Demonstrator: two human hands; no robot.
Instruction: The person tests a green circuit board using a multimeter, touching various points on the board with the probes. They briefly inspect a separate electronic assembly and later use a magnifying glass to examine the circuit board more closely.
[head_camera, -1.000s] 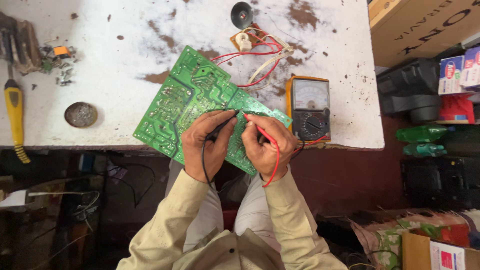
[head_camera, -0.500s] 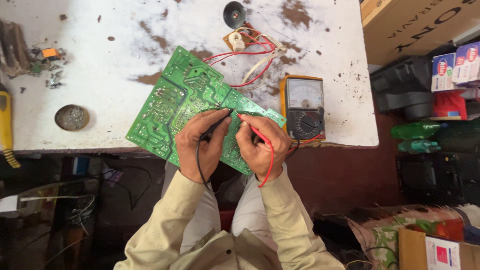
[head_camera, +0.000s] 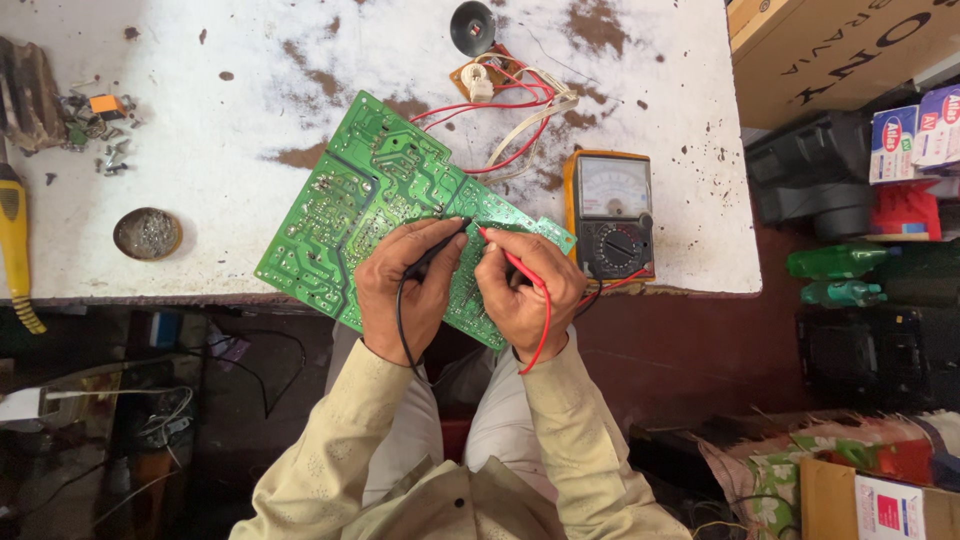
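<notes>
A large green circuit board (head_camera: 375, 200) lies solder side up, tilted over the front edge of the white worktable (head_camera: 240, 90). My left hand (head_camera: 405, 290) grips a black test probe (head_camera: 445, 245) and my right hand (head_camera: 525, 290) grips a red test probe (head_camera: 500, 250). Both probe tips touch the board close together near its middle. Their leads run back to a yellow analogue multimeter (head_camera: 610, 210) lying just right of the board.
Red and white wires (head_camera: 505, 115) lead from the board to a small module and a black round part (head_camera: 472, 27). A round tin (head_camera: 147, 233), loose screws (head_camera: 100, 130) and a yellow tool handle (head_camera: 15, 240) sit left. Cardboard boxes (head_camera: 840, 45) and green bottles (head_camera: 835, 275) stand right.
The two hands and probes stay on the same spot of the board. Only the camera view has drifted slightly, shifting the table in the frame.
</notes>
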